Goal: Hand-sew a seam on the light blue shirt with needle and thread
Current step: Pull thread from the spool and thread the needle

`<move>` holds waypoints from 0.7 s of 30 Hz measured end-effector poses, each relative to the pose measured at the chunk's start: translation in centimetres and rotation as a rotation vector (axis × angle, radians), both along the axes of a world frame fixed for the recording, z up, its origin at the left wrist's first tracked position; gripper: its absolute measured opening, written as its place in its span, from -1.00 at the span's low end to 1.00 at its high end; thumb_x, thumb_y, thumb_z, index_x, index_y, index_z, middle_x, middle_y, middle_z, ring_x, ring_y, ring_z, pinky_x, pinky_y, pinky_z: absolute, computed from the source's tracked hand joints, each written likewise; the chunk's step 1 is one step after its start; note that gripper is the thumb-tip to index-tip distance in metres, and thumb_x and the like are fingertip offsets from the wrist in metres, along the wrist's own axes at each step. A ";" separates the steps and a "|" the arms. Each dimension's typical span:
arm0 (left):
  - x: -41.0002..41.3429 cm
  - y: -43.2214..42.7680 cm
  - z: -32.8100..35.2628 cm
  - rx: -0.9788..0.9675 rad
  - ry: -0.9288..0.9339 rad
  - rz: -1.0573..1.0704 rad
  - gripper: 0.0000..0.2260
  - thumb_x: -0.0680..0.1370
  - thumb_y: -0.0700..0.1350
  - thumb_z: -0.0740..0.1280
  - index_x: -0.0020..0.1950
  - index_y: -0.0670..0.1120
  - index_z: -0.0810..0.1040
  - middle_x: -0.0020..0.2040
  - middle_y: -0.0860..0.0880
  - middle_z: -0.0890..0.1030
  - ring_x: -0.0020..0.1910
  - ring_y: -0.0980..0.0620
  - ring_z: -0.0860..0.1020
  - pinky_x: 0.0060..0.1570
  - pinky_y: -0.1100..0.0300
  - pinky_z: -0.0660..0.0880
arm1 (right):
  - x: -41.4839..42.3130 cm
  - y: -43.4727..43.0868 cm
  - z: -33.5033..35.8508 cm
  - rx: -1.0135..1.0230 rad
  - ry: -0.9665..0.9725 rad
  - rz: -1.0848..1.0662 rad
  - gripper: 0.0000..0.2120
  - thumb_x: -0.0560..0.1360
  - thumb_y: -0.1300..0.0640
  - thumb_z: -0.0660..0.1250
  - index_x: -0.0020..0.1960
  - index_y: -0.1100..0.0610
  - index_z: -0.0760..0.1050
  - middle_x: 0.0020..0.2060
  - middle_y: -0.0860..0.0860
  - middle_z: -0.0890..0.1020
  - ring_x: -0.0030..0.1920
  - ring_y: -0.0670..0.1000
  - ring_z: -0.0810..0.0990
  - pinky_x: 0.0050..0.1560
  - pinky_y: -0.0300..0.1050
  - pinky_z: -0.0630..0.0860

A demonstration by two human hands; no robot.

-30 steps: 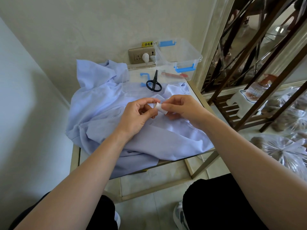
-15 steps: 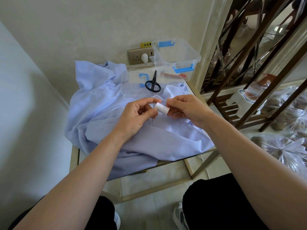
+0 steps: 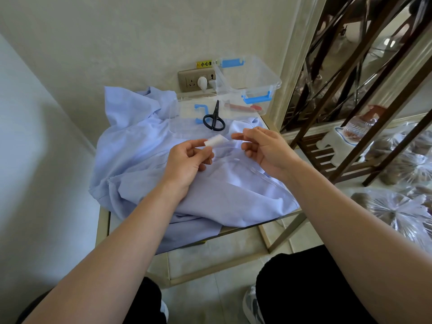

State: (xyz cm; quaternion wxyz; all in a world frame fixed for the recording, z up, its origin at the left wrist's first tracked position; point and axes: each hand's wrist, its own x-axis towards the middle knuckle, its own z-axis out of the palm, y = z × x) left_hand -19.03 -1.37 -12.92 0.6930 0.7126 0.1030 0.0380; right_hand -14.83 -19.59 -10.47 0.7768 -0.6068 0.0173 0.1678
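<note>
The light blue shirt (image 3: 233, 195) lies crumpled across a small glass-topped table (image 3: 102, 228). My left hand (image 3: 187, 160) hovers over it and pinches a white thread spool (image 3: 216, 140) between thumb and fingertips. Just right of the spool, my right hand (image 3: 266, 148) holds its thumb and forefinger pressed together, as if on a thread end. The thread itself is too fine to make out. No needle shows in either hand.
Black scissors (image 3: 214, 120) lie on a clear lid (image 3: 184, 122) behind my hands. A clear box with blue clasps (image 3: 247, 83) stands at the back by a wall socket (image 3: 191, 80). A dark metal rack (image 3: 350, 136) holding bagged items stands to the right.
The spool has passed from my right hand to my left. My right hand has drawn a little away to the right with its fingertips pinched.
</note>
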 end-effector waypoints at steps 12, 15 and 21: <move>-0.3 0.0 0.8 0.182 -0.088 0.060 -0.90 0.56 -0.26 0.36 -0.07 -0.06 0.61 -0.29 -0.01 0.63 -0.39 0.22 0.56 -0.36 0.38 0.46 | -0.3 0.7 -0.6 -0.139 0.024 0.075 -0.75 0.62 0.12 0.27 -0.22 0.17 0.50 -0.43 -0.01 0.47 -0.42 -0.08 0.38 -0.38 -0.31 0.36; -0.5 0.1 1.0 0.214 -0.119 0.037 -0.87 0.56 -0.25 0.37 -0.10 -0.03 0.62 -0.28 -0.02 0.64 -0.38 0.21 0.56 -0.35 0.36 0.47 | -0.4 0.8 -0.5 -0.144 -0.015 0.110 -0.77 0.63 0.21 0.17 -0.10 0.23 0.55 -0.41 0.04 0.45 -0.39 -0.05 0.37 -0.32 -0.24 0.34; -1.0 0.8 1.7 0.219 -0.127 0.030 -0.94 0.55 -0.23 0.39 -0.05 -0.09 0.64 -0.28 0.01 0.64 -0.38 0.20 0.56 -0.34 0.37 0.46 | -1.2 0.4 -0.2 -0.346 -0.277 0.194 -0.85 0.61 0.33 0.14 0.10 0.13 0.37 -0.38 0.01 0.48 -0.38 -0.05 0.36 -0.27 -0.23 0.33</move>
